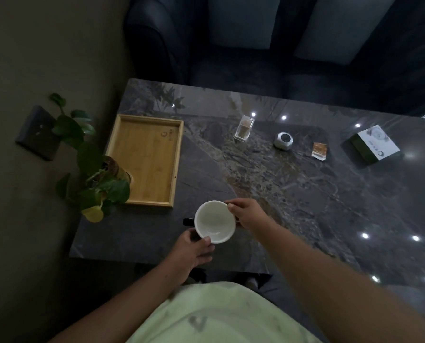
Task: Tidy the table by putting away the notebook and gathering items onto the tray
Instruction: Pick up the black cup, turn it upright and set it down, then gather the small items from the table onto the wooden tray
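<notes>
Left hand point(194, 252) curls round the near side of the white cup point(215, 221), thumb at the rim. Right hand point(246, 214) pinches the far-right rim. Cup sits near the table's point(293, 199) front edge; lifted or resting, can't tell. Likely step: gathering. Next: carry it forward-left onto the wooden tray point(147, 157), avoiding the plant point(92, 169). Farther out, the clear holder point(243, 129), sachet point(319, 151) and box point(374, 144) are off-tray. Notebook not visible.

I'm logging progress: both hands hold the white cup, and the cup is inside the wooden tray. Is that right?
Not quite. The left hand and right hand do hold the white cup, but the head view shows it outside the wooden tray, over the dark table past the tray's near right corner.
</notes>
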`<state>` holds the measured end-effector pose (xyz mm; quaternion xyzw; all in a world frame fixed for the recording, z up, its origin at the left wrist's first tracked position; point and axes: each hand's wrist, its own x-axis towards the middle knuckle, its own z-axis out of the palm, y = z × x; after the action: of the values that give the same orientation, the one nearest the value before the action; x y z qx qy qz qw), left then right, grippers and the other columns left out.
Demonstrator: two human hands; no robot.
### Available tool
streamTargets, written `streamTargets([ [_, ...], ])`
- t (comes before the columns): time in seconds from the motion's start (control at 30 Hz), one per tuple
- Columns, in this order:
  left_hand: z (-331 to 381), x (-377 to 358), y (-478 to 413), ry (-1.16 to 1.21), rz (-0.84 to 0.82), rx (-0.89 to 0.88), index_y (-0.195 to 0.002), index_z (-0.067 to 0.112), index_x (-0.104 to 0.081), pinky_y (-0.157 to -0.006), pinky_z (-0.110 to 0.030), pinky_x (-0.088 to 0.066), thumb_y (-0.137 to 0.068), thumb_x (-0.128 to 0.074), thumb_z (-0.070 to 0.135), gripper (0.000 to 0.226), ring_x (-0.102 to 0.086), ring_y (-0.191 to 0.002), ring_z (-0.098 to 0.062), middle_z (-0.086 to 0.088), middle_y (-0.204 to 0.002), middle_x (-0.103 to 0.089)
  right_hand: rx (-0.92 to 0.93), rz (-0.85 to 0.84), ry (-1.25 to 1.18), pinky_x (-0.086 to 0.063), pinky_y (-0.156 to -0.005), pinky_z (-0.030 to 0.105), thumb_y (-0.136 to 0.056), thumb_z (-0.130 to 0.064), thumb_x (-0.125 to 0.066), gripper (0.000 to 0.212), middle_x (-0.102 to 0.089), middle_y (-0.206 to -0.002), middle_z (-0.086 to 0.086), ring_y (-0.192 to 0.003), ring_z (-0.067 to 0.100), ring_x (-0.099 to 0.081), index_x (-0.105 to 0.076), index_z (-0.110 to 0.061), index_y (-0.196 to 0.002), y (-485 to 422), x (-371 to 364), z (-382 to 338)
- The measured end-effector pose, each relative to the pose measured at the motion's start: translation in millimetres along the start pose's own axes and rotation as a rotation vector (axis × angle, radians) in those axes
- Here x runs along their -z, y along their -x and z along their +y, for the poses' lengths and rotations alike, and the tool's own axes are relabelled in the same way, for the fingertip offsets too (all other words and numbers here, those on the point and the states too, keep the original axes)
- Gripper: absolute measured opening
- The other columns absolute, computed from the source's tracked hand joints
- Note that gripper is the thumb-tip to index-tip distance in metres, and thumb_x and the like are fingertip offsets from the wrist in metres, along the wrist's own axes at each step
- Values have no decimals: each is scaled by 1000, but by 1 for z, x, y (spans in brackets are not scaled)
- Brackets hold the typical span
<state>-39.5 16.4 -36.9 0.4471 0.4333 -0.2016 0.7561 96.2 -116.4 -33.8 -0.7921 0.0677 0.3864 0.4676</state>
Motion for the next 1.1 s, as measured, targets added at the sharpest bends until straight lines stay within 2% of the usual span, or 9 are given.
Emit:
streamTargets([
  [0.1, 1, 0, 0, -18, 3, 0, -140, 6, -41, -88, -48, -56, -95, -63, 9, 49, -65, -112, -33, -21, -129, -61, 7, -1, 13, -54, -78, 39, -102, -10, -52, 24, -68, -94, 13, -86, 25, -63, -71, -4, -115, 1, 0, 0],
  [0.3, 6, -2, 7, -92, 45, 8, -132, 9, -46, -98, -51, -53, -95, -65, 10, 42, -65, -111, -34, -19, -125, -64, 51, 60, 78, -58, -81, 49, -100, -13, -55, 21, -70, -89, 10, -82, 26, -65, -73, -7, -108, 0, -1, 4],
  [0.47, 5, 9, 15, -274, 137, -32, -118, 22, -51, -86, -40, -52, -92, -69, 15, 32, -63, -103, -20, -2, -114, -64, 8, 88, -32, -59, -86, 52, -98, -17, -61, 25, -68, -99, 12, -89, 29, -68, -67, -5, -119, 2, 4, 2],
  [0.53, 9, 17, 19, -375, 252, -115, -118, 24, -48, -81, -34, -49, -91, -69, 13, 35, -60, -98, -15, 2, -109, -62, 25, 87, -11, -59, -87, 51, -97, -20, -63, 29, -69, -104, 12, -95, 31, -70, -63, -9, -123, 3, 11, 0],
  [0.67, 31, 32, 23, -624, 400, -421, -119, 22, -57, -77, -32, -49, -87, -73, 16, 36, -63, -94, -16, 3, -99, -64, 172, 124, 299, -54, -85, 34, -92, -31, -68, 35, -69, -104, 2, -98, 19, -68, -64, -16, -123, 10, 22, -7],
  [0.77, 58, 27, 20, -770, 352, -561, -122, 19, -61, -84, -30, -49, -85, -75, 19, 40, -61, -101, -15, 1, -112, -64, 232, 129, 364, -54, -89, 34, -89, -32, -72, 40, -70, -110, 3, -99, 16, -67, -64, -18, -125, 15, 32, -15],
  [0.9, 97, 7, 17, -1047, 192, -648, -138, 22, -50, -92, -28, -45, -88, -71, 34, 55, -54, -117, -13, 1, -131, -54, 254, 143, 363, -55, -94, 40, -86, -29, -76, 45, -68, -114, 5, -102, 20, -67, -62, -16, -127, 23, 44, -29],
  [1.03, 123, -20, 15, -1249, 119, -683, -145, 24, -39, -100, -34, -44, -88, -66, 42, 65, -49, -128, -20, 0, -143, -44, 372, 263, 521, -51, -84, 27, -84, -33, -74, 45, -69, -113, 2, -94, 13, -63, -63, -20, -125, 32, 57, -37],
  [1.1, 130, -32, 12, -1316, 84, -725, -144, 26, -38, -97, -33, -43, -89, -64, 43, 62, -49, -127, -21, 0, -143, -43, 404, 299, 614, -52, -87, 30, -85, -37, -71, 46, -67, -117, 3, -100, 15, -64, -60, -21, -127, 35, 65, -39],
])
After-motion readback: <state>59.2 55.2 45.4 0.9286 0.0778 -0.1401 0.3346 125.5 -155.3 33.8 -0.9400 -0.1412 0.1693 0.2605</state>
